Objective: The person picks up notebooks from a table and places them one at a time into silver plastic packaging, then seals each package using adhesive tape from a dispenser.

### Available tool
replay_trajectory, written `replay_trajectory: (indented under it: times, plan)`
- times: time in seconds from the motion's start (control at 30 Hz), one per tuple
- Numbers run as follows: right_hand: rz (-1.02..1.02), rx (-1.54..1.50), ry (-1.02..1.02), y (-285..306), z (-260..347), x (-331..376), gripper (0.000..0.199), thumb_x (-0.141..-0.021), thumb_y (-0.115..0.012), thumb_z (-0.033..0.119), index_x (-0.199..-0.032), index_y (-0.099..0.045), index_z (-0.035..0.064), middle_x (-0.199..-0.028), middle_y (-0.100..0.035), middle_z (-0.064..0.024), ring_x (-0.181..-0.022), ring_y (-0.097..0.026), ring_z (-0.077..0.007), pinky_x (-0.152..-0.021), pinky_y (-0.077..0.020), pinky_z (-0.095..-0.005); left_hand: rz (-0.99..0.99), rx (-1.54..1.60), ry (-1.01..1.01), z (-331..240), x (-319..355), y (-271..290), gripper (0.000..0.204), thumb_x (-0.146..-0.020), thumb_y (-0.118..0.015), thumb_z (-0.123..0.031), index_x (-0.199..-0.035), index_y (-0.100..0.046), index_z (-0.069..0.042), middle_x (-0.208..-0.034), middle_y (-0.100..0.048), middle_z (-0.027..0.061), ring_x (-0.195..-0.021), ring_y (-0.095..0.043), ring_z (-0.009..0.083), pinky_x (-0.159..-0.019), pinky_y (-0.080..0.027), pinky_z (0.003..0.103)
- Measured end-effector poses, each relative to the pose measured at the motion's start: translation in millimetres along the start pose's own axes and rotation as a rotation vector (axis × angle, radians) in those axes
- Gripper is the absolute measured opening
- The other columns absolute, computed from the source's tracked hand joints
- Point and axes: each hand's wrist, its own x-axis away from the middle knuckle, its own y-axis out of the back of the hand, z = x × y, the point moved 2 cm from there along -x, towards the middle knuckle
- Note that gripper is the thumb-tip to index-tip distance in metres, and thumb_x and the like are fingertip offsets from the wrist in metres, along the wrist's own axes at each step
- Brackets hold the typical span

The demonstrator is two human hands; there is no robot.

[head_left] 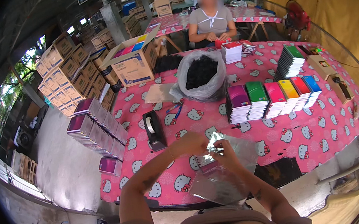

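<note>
My left hand (194,143) and my right hand (225,152) work close together over the near edge of the table. Between them rises the shiny, crinkled end of a clear plastic bag (215,140); my right fingers pinch it. The left fingers are bent against the same plastic, partly hidden by the hand's own back. Under the hands lies a purple notebook (209,167), seen through plastic. More clear plastic sheets (218,189) spread beneath and to the right. A black tape dispenser (154,133) stands to the left of my left hand.
Wrapped purple notebooks (96,129) are stacked at the left edge. Coloured notebook stacks (256,100) stand right of a plastic sack (206,93) of black material. Blue scissors (178,111) lie near an open carton (135,66). Across the table a person (212,20) handles something red.
</note>
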Motion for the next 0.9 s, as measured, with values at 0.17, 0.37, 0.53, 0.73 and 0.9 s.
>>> replay_trajectory:
  times: [0.17,0.37,0.53,0.73,0.9]
  plan:
    - [0.042,-0.027,0.029,-14.0,25.3,3.0,0.042,-0.081,-0.075,0.007,-0.117,-0.054,0.0057,-0.114,-0.049,-0.0106,-0.108,-0.056,-0.0230,-0.085,-0.0506,-0.0350,0.100,0.572,0.050,117.4,-12.9,-90.9,0.032,-0.088,-0.066,-0.038,-0.094,-0.069,-0.007,-0.076,-0.067,0.0064,-0.070,-0.065,0.0217,-0.065,-0.050,0.039]
    - [0.008,-0.052,0.014,0.9,1.2,0.8,0.045,-0.085,-0.074,0.009,-0.124,-0.052,0.0058,-0.118,-0.048,-0.0107,-0.104,-0.056,-0.0217,-0.080,-0.0513,-0.0332,0.012,0.801,0.168,89.3,-23.0,-102.5,0.058,-0.089,-0.064,-0.047,-0.125,-0.056,-0.001,-0.106,-0.063,0.0115,-0.101,-0.060,0.0199,-0.083,-0.049,0.041]
    - [-0.201,-0.305,-0.241,2.6,-26.2,39.4,0.039,-0.089,-0.069,0.011,-0.126,-0.055,0.0109,-0.113,-0.056,-0.0106,-0.106,-0.058,-0.0240,-0.081,-0.0503,-0.0370,-0.748,-0.371,0.073,-53.2,29.5,-66.6,0.069,-0.077,-0.073,-0.054,-0.115,-0.058,0.002,-0.108,-0.061,0.0164,-0.101,-0.059,0.0322,-0.089,-0.046,0.042]
    - [0.250,0.838,0.292,6.7,-31.7,104.3,0.038,-0.087,-0.069,0.035,-0.116,-0.062,0.0106,-0.117,-0.058,-0.0133,-0.107,-0.058,-0.0334,-0.089,-0.0469,-0.0491,-0.419,-0.118,0.359,-35.5,32.7,-70.1,0.071,-0.069,-0.079,-0.056,-0.105,-0.058,0.001,-0.111,-0.060,0.0212,-0.107,-0.060,0.0351,-0.091,-0.048,0.046]
    - [0.420,-0.349,-0.477,19.6,-28.3,72.3,0.044,-0.092,-0.068,0.035,-0.126,-0.057,0.0095,-0.123,-0.059,-0.0065,-0.115,-0.057,-0.0243,-0.094,-0.0479,-0.0476,-0.899,0.771,0.436,-40.3,67.8,-67.4,0.057,-0.074,-0.086,-0.030,-0.113,-0.060,0.001,-0.114,-0.064,0.0158,-0.102,-0.064,0.0230,-0.090,-0.051,0.037]
